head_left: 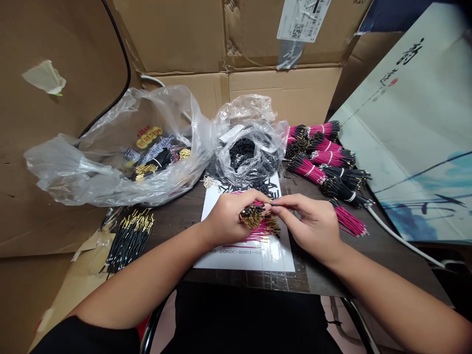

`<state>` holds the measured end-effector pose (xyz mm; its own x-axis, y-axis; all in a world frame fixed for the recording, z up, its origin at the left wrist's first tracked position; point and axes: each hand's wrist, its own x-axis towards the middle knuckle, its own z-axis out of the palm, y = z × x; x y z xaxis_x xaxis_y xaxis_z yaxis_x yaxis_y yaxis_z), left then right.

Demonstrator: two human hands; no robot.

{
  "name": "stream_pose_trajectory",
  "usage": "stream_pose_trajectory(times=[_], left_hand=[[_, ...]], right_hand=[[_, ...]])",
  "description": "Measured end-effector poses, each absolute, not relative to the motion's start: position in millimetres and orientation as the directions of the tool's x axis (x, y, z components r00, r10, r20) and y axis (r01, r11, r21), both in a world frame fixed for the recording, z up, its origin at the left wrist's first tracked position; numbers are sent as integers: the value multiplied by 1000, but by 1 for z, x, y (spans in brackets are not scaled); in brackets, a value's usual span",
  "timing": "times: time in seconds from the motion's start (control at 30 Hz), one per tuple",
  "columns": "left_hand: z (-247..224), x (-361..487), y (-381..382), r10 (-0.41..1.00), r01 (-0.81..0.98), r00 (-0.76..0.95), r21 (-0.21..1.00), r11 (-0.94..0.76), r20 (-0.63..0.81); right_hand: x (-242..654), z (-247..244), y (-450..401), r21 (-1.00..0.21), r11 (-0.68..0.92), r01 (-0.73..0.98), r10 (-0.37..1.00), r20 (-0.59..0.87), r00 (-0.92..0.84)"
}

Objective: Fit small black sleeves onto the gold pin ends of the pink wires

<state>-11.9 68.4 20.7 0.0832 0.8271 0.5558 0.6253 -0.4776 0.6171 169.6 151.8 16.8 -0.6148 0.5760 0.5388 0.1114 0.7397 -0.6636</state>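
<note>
My left hand [232, 211] is closed around a bundle of wires [252, 216] whose gold terminal ends with black sleeves point toward me. Close by, the thumb and forefinger of my right hand [311, 221] pinch a small black sleeve [273, 204] beside the bundle. Whether a wire runs inside that sleeve I cannot tell. Pink wires [263, 233] with gold ends lie under my hands on a white printed sheet [243, 260]. Loose black sleeves [267, 187] are scattered on the sheet's far part, just beyond my fingers.
A clear bag [241, 152] full of black sleeves stands behind my hands. To its left lies a larger plastic bag [92, 167] holding wire bundles. Tied pink and black bundles [328, 157] pile at the right. Black wires [129, 241] rest at the left; cardboard [280, 93] walls the back.
</note>
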Motion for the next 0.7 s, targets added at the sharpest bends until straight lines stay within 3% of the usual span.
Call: stream_pose_trajectory(times=[0.27,0.7], left_hand=[[25,-10,68,836,646,88,608,-462,542],[25,-10,65,835,655,81,603,-456,544]], right_hand=[[171,16,153,-640,759,117,556,546,-626],[167,12,149,-830,554,63,678,406,-612]])
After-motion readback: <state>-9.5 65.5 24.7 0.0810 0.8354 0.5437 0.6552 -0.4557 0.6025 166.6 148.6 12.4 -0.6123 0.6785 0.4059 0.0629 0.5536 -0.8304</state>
